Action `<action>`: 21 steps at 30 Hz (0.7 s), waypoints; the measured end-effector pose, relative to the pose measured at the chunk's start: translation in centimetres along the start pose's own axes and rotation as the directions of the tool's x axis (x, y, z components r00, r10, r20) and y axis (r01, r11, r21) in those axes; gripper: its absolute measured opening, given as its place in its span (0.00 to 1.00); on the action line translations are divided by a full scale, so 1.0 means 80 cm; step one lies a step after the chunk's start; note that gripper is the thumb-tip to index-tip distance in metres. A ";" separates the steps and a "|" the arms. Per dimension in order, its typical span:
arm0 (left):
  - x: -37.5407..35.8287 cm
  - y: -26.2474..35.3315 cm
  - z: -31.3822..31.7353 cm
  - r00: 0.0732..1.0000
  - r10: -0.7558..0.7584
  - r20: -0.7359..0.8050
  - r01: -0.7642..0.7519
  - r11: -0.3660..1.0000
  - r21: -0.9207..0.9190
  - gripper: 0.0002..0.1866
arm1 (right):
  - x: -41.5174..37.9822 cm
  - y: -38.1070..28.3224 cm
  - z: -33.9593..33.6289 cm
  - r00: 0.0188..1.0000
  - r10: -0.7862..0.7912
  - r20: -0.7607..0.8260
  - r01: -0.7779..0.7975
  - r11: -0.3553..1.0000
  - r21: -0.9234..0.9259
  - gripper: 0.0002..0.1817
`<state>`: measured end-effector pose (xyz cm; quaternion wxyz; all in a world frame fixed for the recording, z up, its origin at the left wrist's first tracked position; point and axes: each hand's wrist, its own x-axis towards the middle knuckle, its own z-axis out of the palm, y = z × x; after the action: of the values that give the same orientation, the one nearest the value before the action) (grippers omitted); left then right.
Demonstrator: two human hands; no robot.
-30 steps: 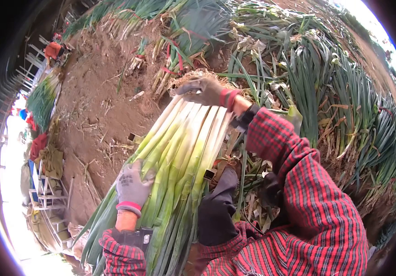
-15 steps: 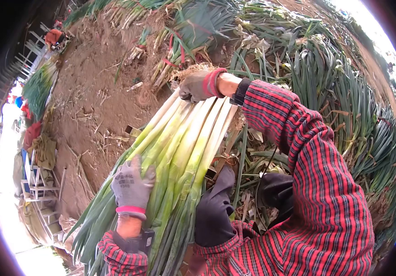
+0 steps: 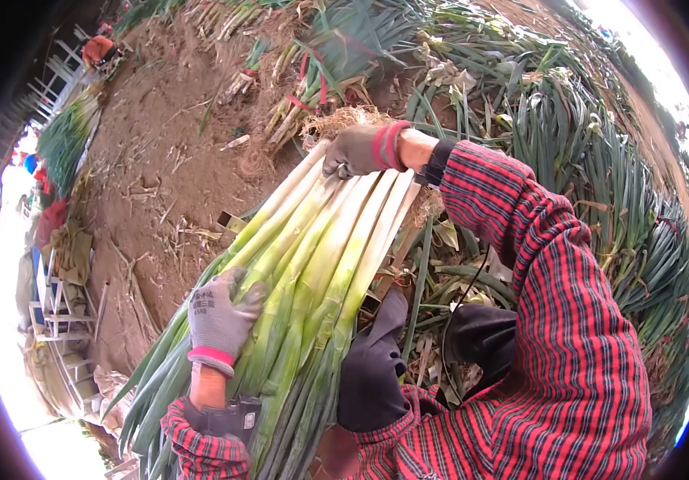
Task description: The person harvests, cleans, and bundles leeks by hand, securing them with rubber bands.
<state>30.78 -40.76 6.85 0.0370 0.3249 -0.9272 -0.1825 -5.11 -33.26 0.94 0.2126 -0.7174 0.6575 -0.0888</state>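
Observation:
A thick bunch of long green onions [image 3: 312, 280] lies slanted in front of me, white root ends up and dark green leaves down toward me. In a grey glove with a red cuff, my right hand [image 3: 358, 152] is closed over the white ends near the roots [image 3: 344, 120], and its fingertips curl onto the stalks. My left hand [image 3: 223, 318], also gloved, wraps round the left side of the bunch where the stalks turn green, its thumb on top. Its fingertips are partly hidden among the stalks. The lower bunch rests against my dark-trousered knee [image 3: 372, 368].
Large heaps of green onions [image 3: 600, 176] line the right side. Smaller bundles with red ties [image 3: 304, 100] lie ahead on bare soil [image 3: 160, 160]. A white metal rack [image 3: 64, 320] stands at the left. A person in orange [image 3: 98, 51] is far off at upper left.
My right hand and the root ends have shifted slightly right. My left hand has moved a little left on the bunch and tilted. Both keep their hold.

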 end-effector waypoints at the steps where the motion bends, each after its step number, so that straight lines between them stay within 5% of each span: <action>1: 0.001 0.000 -0.001 0.999 -0.020 0.025 0.020 1.000 -0.014 0.28 | -0.002 0.003 0.004 0.997 -0.054 -0.053 0.055 0.998 0.025 0.10; 2: 0.002 0.000 0.000 0.999 -0.021 0.025 0.022 0.999 -0.033 0.27 | -0.009 0.003 0.006 0.998 -0.009 -0.067 0.016 0.995 0.102 0.09; 5: 0.002 -0.001 0.001 0.999 -0.024 0.035 0.027 0.996 -0.081 0.26 | 0.001 0.020 0.027 0.950 -0.200 -0.239 0.179 0.978 -0.107 0.08; 8: 0.001 -0.003 0.002 0.999 -0.022 0.038 0.026 0.996 -0.090 0.25 | 0.001 0.026 0.037 0.914 -0.206 -0.350 0.222 0.975 0.005 0.06; 11: 0.001 0.000 0.001 1.000 0.012 0.018 -0.011 0.999 -0.050 0.22 | 0.007 0.021 0.031 0.956 -0.160 -0.246 0.126 0.981 -0.151 0.05; 14: -0.001 0.003 0.000 1.000 0.015 0.004 -0.014 0.999 -0.042 0.24 | 0.011 0.011 0.031 0.978 0.007 -0.208 -0.033 0.992 -0.121 0.06; 20: -0.006 0.008 0.005 0.999 0.014 -0.038 -0.014 1.000 -0.001 0.28 | 0.020 0.039 0.044 0.887 0.216 -0.407 -0.156 0.972 0.175 0.08; 21: -0.007 0.010 0.004 0.999 0.012 -0.034 -0.011 1.000 0.022 0.28 | 0.020 0.048 0.043 0.855 0.362 -0.372 -0.175 0.876 0.450 0.07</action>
<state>30.68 -39.71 6.85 0.0504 0.3231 -0.9302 -0.1666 -7.00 -34.37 -4.01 0.2090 -0.5176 0.7514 -0.3518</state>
